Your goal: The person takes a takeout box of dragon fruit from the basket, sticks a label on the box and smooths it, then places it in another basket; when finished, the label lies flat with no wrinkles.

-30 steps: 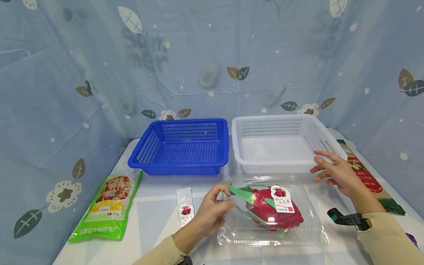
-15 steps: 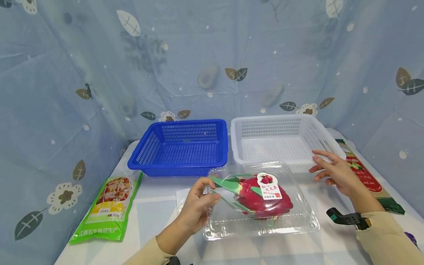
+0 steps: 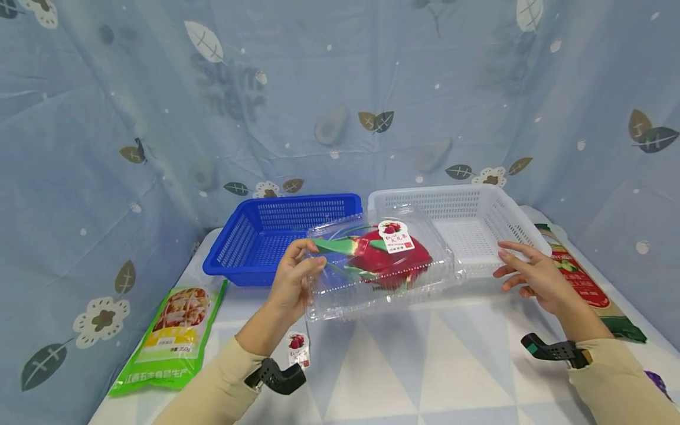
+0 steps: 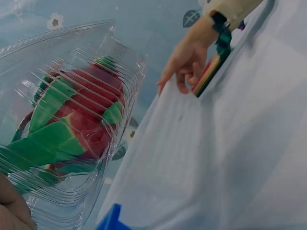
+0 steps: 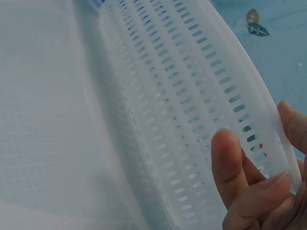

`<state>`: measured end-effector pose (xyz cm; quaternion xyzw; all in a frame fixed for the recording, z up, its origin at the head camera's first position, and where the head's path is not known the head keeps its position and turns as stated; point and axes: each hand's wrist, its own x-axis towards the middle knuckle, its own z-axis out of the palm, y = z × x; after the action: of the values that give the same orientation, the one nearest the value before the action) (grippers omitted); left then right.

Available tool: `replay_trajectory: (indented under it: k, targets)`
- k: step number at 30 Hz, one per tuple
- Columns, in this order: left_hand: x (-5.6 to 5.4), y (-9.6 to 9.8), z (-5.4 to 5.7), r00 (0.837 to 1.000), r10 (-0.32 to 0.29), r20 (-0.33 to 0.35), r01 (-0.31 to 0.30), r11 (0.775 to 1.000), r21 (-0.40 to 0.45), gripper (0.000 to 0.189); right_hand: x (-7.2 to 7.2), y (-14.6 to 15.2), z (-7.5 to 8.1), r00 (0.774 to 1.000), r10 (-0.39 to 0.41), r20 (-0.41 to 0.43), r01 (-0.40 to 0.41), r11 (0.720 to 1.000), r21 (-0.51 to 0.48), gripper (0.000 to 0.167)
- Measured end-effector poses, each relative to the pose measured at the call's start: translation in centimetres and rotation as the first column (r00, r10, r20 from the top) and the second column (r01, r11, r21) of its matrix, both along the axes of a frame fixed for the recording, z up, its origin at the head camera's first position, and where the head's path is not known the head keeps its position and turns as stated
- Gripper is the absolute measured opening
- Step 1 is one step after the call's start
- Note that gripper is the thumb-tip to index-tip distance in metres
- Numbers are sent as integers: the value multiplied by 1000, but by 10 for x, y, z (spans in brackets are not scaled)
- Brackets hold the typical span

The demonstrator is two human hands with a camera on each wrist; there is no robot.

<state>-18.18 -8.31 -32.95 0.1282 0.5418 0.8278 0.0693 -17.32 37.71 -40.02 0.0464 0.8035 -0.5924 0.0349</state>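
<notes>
My left hand (image 3: 291,278) pinches the left edge of a clear plastic clamshell box (image 3: 340,304). The box hangs raised and tilted, overlapping both baskets in the head view. Inside lies a red dragon fruit (image 3: 395,262) with green scales, also visible through the ribbed plastic in the left wrist view (image 4: 91,124). A white label (image 3: 396,237) sticks to the lid. My right hand (image 3: 536,278) holds the near right rim of a white slotted basket (image 3: 462,236). In the right wrist view, thumb and fingers (image 5: 228,155) lie on either side of that basket's rim.
A blue basket (image 3: 234,254) stands left of the white one. Flat on the table lie a green food packet (image 3: 170,336) at left, a small labelled strip (image 3: 298,348) near my left wrist and a red-and-green packet (image 3: 584,283) at right. Patterned blue cloth (image 3: 340,88) encloses the back and sides.
My left hand has lifted the clamshell box off the table and carried it up, leftward and toward the baskets, exposing the labelled strip again. My right hand has stayed at the white basket's rim.
</notes>
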Motion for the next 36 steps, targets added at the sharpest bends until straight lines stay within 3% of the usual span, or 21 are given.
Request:
replay_trajectory:
  k: [8, 14, 21, 27, 36]
  targets:
    - [-45, 11, 22, 1000, 24, -10, -24, 998, -53, 22, -2, 1, 0, 1000, 4, 6, -4, 1000, -14, 54]
    - [-76, 31, 27, 1000, 12, -4, -12, 995, -98, 21, -5, 0, 0, 1000, 8, 6, -8, 1000, -23, 46]
    - [-106, 61, 20, 1000, -11, -14, 9, 994, -107, 22, -2, -1, -2, 1000, 2, 8, -2, 1000, 5, 58]
    - [-127, 92, 13, 1000, 14, 12, -12, 990, -138, 25, -1, 1, -3, 1000, -15, 6, 15, 1000, 20, 57]
    - [-145, 131, 4, 999, -19, 34, 25, 980, -199, 22, -2, 0, -4, 1000, -20, 15, 19, 999, 26, 58]
